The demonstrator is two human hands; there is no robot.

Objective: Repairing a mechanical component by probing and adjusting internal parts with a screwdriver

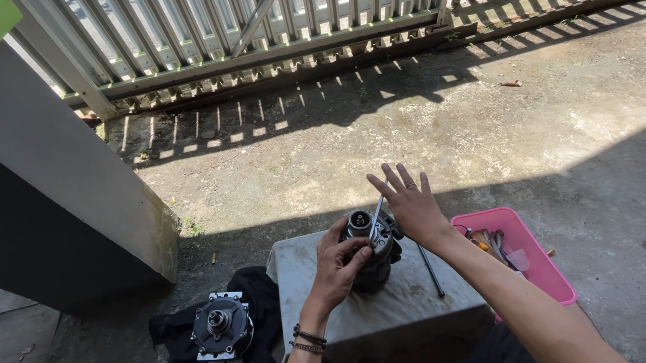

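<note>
A dark metal cylindrical machine part (373, 261) stands upright on a grey concrete block (311, 288). My left hand (338, 265) grips its upper side, fingers wrapped near the round silver top. A thin silver tool (377, 217) sticks up from the top of the part. My right hand (409, 204) sits just right of it with the fingers spread wide and the palm against the tool's side; whether it holds the tool I cannot tell. A ring is on one right finger, bead bracelets on my left wrist.
A second round machine part (222, 329) lies on a black cloth (189, 359) on the ground at left. A pink tray (538, 258) with several tools sits right of the block. A dark rod (430, 270) lies on the block. A metal gate (304, 13) and wall (41, 197) stand beyond.
</note>
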